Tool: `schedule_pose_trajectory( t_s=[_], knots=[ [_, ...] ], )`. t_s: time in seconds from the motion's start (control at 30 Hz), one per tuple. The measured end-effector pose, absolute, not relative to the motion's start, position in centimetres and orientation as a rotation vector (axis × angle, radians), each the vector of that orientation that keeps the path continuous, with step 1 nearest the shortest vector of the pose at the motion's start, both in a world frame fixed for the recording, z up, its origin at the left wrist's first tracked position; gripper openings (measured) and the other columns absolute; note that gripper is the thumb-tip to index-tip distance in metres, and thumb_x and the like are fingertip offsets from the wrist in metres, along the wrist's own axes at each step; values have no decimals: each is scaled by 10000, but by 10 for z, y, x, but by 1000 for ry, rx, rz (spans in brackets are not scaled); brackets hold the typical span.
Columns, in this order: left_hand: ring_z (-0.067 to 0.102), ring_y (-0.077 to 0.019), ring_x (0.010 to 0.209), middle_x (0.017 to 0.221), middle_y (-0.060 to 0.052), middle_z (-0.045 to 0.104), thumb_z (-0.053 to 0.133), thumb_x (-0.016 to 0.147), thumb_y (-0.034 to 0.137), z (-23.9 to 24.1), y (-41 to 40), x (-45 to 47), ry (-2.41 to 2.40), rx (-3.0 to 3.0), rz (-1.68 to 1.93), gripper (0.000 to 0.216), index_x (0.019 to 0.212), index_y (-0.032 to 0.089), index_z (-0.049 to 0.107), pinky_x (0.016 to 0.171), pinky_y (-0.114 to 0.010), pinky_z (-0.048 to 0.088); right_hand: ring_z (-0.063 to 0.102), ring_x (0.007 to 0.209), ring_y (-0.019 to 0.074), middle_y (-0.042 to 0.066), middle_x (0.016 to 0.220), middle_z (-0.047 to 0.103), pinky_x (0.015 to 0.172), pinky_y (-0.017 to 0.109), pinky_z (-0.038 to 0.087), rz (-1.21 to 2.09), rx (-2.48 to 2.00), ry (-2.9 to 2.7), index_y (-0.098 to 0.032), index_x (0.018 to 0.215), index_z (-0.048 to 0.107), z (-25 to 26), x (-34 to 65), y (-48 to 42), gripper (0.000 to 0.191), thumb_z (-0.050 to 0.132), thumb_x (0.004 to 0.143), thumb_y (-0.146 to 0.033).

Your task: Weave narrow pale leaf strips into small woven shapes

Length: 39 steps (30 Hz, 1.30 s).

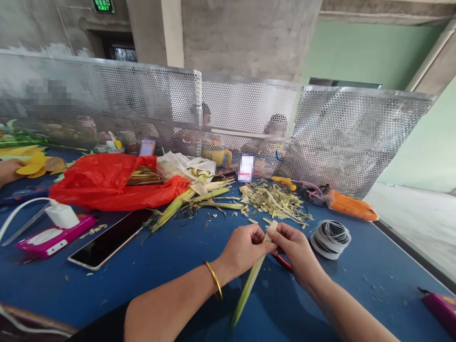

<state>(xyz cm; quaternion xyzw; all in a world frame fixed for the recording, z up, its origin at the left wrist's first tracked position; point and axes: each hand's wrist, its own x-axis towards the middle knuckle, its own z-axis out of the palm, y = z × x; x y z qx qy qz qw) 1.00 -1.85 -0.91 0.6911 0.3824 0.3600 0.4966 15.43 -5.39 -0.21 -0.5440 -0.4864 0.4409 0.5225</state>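
Observation:
A long, pale green leaf strip that looks like corn husk [251,281] slants down over the blue table, its lower end greener. My left hand [245,247] wears a gold bracelet at the wrist and pinches the strip near its top, thumb along it. At the same upper end, my right hand [292,242] is closed on the strip with thumb and fingertips. A red tool handle [284,262] shows beneath my right hand; the rest of that tool is hidden. Just beyond both hands lies a heap of shredded husk pieces [276,199].
Right of my hands stands a wire spool [330,239]. A black phone [110,240] and a magenta power strip [53,237] lie left, before a red plastic bag [96,180]. An orange packet [352,205] sits near the right edge. Perforated metal panels [245,107] close off the back.

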Motion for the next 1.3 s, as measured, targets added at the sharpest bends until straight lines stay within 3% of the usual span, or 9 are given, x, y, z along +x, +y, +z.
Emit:
schedule_pose_trajectory(
  t_s=[0.13,0.37,0.5,0.77,0.93,1.1,1.3],
  knots=[
    [380,-96,536,551,32,484,583,761,431,-5,-19,10,923,1517,865,311,600,165,578,503,-226,287,465,498,93,-27,526,559,528,224,362,1068,-1279,-1168,-174,664,572,-1,158,-54,362,721,708,-500],
    [379,-80,452,522,43,493,595,762,404,0,-22,9,852,1203,719,250,678,169,598,448,-211,280,483,537,105,-16,564,578,538,229,367,1049,-1195,-1225,-176,688,583,-2,161,-52,325,709,742,-471],
    [504,-98,533,658,1,625,644,715,335,-2,-20,8,801,1306,760,173,717,166,604,483,-201,358,496,536,105,-18,584,575,540,231,398,1060,-1224,-1173,-176,690,573,-2,160,-52,363,710,724,-510],
    [583,-134,538,587,3,634,614,709,300,-3,-24,11,951,1612,998,145,638,186,560,519,-220,416,479,526,93,-35,614,534,486,216,387,1141,-1228,-1199,-164,736,563,-6,151,-54,390,756,663,-495],
    [513,-109,530,567,22,581,628,689,289,-6,-21,12,977,1556,1038,153,605,181,560,508,-208,374,473,545,93,-34,647,535,510,221,394,1119,-1203,-1248,-165,783,564,-8,154,-52,279,675,745,-419],
    [421,-86,509,543,40,517,615,669,236,-8,-19,13,978,1380,1008,112,608,170,550,495,-204,330,494,543,108,-42,639,546,506,229,414,1003,-1233,-1277,-187,832,521,-9,155,-50,161,607,729,-276],
    [394,-82,501,535,52,488,599,671,234,-5,-21,14,976,1254,975,113,612,175,522,491,-207,316,568,578,124,-49,737,584,577,257,460,855,-1188,-1384,-238,1263,394,-12,161,-51,546,459,727,-153]
  ],
)
